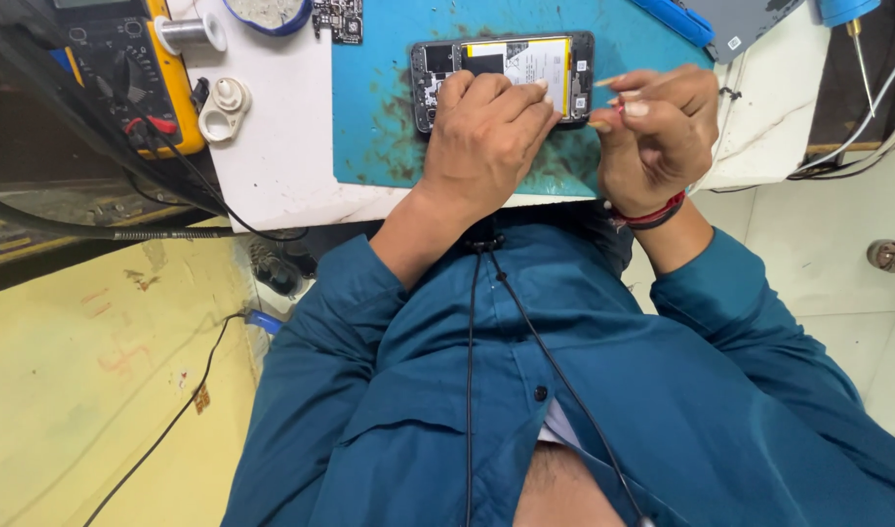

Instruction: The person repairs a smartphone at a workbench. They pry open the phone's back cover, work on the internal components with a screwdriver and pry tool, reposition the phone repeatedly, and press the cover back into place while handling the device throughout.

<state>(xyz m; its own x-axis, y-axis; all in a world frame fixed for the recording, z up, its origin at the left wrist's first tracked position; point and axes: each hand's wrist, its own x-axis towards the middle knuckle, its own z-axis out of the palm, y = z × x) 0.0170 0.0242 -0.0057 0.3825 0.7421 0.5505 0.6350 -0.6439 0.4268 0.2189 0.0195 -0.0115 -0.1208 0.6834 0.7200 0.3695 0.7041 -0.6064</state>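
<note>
The opened phone lies on the blue mat at 12 o'clock. The left hand presses curled fingers on its battery, hiding the lower edge. The right hand, at 1 o'clock, pinches something too small to tell beside the phone's right end. A multimeter and solder spool sit at 10 o'clock.

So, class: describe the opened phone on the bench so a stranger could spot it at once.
Find the teal work mat on the white table. At its far edge lies the opened phone, back cover off, under the left hand. Its pale yellow-edged battery sets it apart from the loose circuit board nearby.
</note>
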